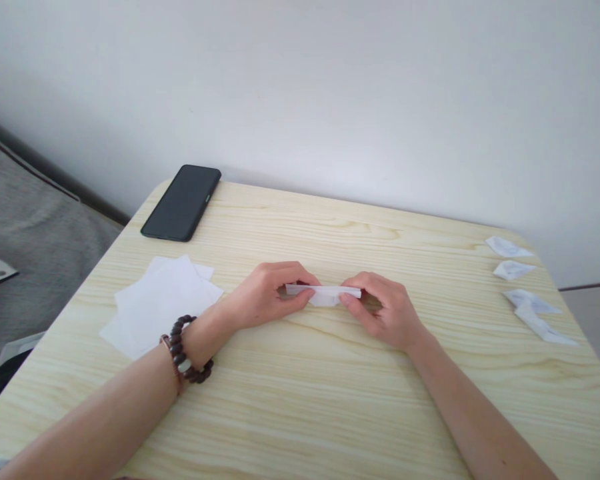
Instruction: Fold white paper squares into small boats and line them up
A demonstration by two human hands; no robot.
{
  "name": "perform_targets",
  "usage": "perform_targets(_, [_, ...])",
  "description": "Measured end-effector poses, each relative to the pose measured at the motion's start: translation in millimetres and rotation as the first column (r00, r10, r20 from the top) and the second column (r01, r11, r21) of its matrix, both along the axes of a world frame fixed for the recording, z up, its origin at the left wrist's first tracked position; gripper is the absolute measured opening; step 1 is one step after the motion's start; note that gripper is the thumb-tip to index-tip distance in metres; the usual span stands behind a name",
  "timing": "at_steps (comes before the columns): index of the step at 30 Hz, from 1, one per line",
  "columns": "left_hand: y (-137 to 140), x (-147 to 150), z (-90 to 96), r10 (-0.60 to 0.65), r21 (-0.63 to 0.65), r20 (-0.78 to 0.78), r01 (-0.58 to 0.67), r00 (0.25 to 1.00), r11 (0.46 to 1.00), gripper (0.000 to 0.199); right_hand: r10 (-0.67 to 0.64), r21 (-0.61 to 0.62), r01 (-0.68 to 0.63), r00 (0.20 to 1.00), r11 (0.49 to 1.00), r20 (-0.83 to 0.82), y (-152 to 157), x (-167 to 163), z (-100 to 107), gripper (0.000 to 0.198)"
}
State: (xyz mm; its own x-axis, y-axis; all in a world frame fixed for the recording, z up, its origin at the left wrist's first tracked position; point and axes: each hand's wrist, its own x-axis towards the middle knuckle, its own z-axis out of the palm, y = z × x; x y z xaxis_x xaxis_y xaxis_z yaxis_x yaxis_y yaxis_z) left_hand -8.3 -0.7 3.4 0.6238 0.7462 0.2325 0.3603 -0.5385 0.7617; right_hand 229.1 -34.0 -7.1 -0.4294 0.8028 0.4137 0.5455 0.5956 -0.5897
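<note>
Between my hands is a folded piece of white paper (325, 295), a narrow strip along its top with a flap below it. My left hand (270, 293) pinches its left end between thumb and fingers. The right end is gripped by my right hand (380, 307), thumb in front and fingers behind. Fingertips behind the paper are partly hidden. Left of my left wrist lies a loose stack of white paper sheets (155, 300), partly covered by my forearm. A beaded bracelet (183, 357) circles that wrist.
A black phone (183, 203) lies at the table's back left. Several folded white paper pieces (514, 269) sit along the right side. The wooden table (305, 393) backs onto a white wall (330, 100). Grey fabric (35, 247) is beyond the left edge.
</note>
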Motion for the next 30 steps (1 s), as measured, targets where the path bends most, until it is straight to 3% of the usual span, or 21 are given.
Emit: perform_targets(30, [-1.7, 1.8, 4.3, 0.022, -0.05, -0.034, -0.024, 0.999, 0.998, 0.014, -0.06, 0.004, 0.06, 0.998, 0.998, 0.009, -0.8, -1.5, 0.3, 0.007])
